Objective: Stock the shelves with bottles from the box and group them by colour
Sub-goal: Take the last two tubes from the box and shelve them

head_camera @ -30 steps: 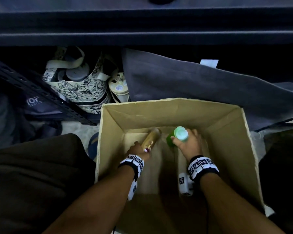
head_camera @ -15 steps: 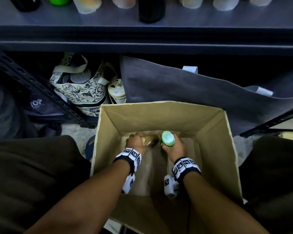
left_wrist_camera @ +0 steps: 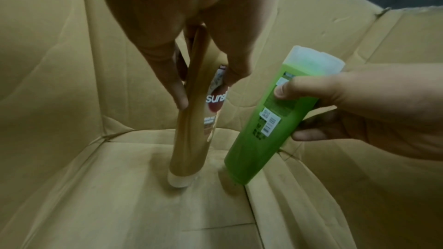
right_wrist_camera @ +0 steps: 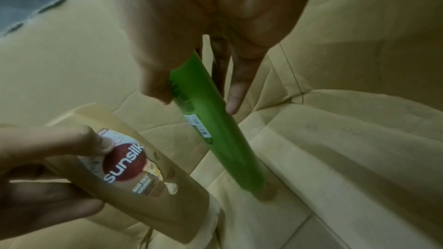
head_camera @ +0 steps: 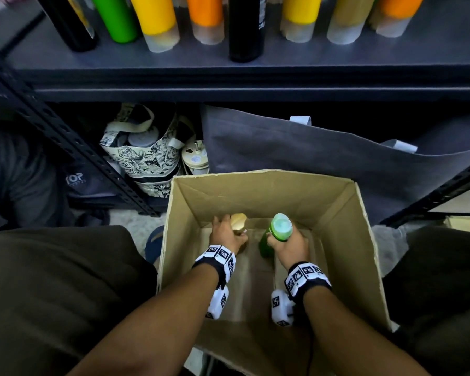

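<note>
Gripping bottles inside the box [head_camera: 339, 213]: left fingers [left_wrist_camera: 178, 90] tan bottle [left_wrist_camera: 191, 130], right fingers [right_wrist_camera: 236, 92] green bottle [right_wrist_camera: 215, 120].

I see a dim room: under the dark metal rack [head_camera: 73, 147] sit a floral bag [head_camera: 147, 161] and grey cloth [head_camera: 296, 158] on pale floor [head_camera: 136, 221].

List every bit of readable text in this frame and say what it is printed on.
"sunsilk": white letters on a dark red disc on the tan bottle in the left hand.
"HAIR FALL": small line under that logo; the line below it is blurred.
"OP": partial logo on the dark bag under the shelf.
Green bottle, in the right hand: back label and barcode, too small to read.
Black bottle on the shelf: sideways print, unreadable.
</note>
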